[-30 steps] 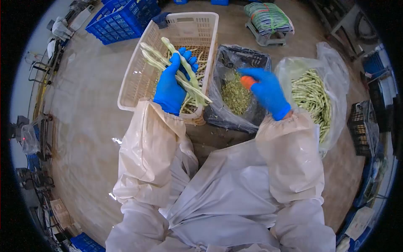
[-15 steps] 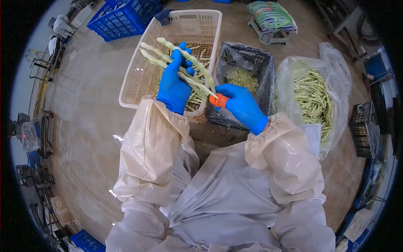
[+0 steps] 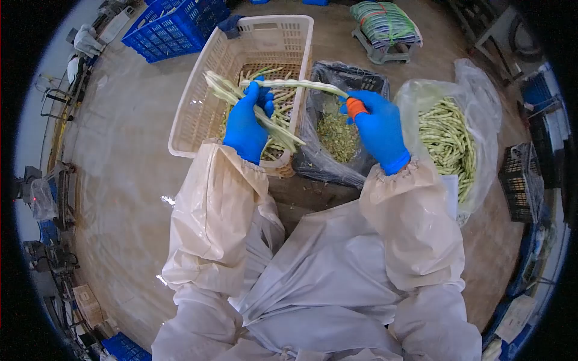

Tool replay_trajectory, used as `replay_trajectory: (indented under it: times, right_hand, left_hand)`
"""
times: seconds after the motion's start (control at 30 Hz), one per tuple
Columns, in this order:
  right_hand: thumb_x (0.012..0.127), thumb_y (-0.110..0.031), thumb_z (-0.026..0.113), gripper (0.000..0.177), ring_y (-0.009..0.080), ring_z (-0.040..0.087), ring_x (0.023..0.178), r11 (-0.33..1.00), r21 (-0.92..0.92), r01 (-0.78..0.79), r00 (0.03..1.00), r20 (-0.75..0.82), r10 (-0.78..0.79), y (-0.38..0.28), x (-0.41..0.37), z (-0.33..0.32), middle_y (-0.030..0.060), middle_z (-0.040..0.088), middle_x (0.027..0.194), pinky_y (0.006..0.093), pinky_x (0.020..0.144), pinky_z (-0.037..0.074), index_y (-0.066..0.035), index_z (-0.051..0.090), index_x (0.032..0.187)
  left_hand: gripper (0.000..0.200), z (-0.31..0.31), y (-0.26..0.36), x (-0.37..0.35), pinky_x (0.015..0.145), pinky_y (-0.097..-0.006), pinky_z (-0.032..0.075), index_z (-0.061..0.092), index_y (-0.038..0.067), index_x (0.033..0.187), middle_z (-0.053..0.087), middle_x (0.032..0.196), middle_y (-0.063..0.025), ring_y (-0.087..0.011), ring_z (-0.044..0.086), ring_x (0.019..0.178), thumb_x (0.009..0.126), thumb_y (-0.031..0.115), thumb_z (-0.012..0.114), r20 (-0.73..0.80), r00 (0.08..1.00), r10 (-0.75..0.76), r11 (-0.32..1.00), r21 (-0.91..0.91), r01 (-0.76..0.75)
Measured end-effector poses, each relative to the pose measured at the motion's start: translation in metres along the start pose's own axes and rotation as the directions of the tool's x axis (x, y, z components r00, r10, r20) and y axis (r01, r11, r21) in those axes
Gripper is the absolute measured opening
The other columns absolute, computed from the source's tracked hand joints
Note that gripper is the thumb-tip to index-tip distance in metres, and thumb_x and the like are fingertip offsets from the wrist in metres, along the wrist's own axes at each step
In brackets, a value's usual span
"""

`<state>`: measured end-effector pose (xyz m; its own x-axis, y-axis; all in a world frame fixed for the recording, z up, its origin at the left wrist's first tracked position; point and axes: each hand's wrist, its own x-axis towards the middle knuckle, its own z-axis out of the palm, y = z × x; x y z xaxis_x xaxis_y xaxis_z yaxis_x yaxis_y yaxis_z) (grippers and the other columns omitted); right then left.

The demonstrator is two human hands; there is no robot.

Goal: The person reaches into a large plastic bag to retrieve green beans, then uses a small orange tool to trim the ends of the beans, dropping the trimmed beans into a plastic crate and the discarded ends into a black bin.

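Note:
My left hand (image 3: 247, 123), in a blue glove, is closed around a bunch of pale green beans (image 3: 226, 90) over the white crate (image 3: 180, 126), which has more beans in it. One long bean (image 3: 301, 83) stretches from there to my right hand (image 3: 378, 126). That hand, also gloved in blue with an orange cover (image 3: 356, 107) on a finger, pinches the bean's right end above the black crate (image 3: 388, 87). Green scraps (image 3: 337, 132) lie in this crate's plastic lining.
A clear plastic bag (image 3: 481, 102) full of green beans (image 3: 448, 135) stands at the right. Blue crates (image 3: 174, 33) are at the upper left. A striped bundle (image 3: 385, 23) rests on a grey stool (image 3: 379, 55). A dark crate (image 3: 521, 183) is farther right.
My right hand has moved right and up, away from the bunch. The long bean now lies nearly level between both hands. My left hand keeps its hold on the bunch.

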<state>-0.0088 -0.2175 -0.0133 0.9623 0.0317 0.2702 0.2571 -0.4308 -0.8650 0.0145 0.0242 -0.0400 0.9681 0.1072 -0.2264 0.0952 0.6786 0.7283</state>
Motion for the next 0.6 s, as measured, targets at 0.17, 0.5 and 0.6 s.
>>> replay_trajectory:
  times: [0.17, 0.5, 0.6]
  right_hand:
    - [0.077, -0.016, 0.060, 0.016, 0.0327, 0.061, 0.070, 0.911, -0.349, 0.219, 0.963, -0.075, -0.260, -0.003, 0.005, -0.018, 0.0166, 0.063, 0.079, 0.0408, 0.063, 0.048, -0.007, 0.067, 0.088]
    - [0.072, -0.012, 0.060, 0.015, 0.0334, 0.059, 0.074, 0.813, -0.390, 0.432, 0.900, 0.131, -0.416, -0.023, -0.010, -0.001, 0.0159, 0.063, 0.079, 0.0415, 0.066, 0.047, -0.006, 0.067, 0.084]
    - [0.076, -0.010, 0.058, 0.016, 0.0279, 0.061, 0.069, 0.900, -0.278, 0.337, 0.941, 0.120, -0.316, -0.020, -0.012, 0.004, 0.0145, 0.065, 0.078, 0.0373, 0.064, 0.048, -0.003, 0.067, 0.088]
  left_hand:
    - [0.028, 0.021, -0.001, -0.013, 0.060, -0.0246, 0.044, 0.057, 0.002, 0.109, 0.060, 0.089, -0.0033, -0.0116, 0.054, 0.075, 0.086, 0.017, 0.061, -0.343, 0.911, 0.230, 0.956, 0.254, -0.146]
    - [0.023, 0.051, -0.029, -0.048, 0.069, -0.0295, 0.048, 0.065, 0.003, 0.099, 0.066, 0.089, -0.0042, -0.0162, 0.061, 0.079, 0.080, 0.016, 0.068, 0.416, 0.892, 0.180, 0.372, 0.810, -0.453]
    - [0.024, 0.047, -0.035, -0.047, 0.066, -0.0282, 0.048, 0.066, 0.002, 0.097, 0.065, 0.082, -0.0026, -0.0149, 0.060, 0.073, 0.079, 0.018, 0.070, 0.395, 0.891, 0.224, 0.449, 0.769, -0.455]
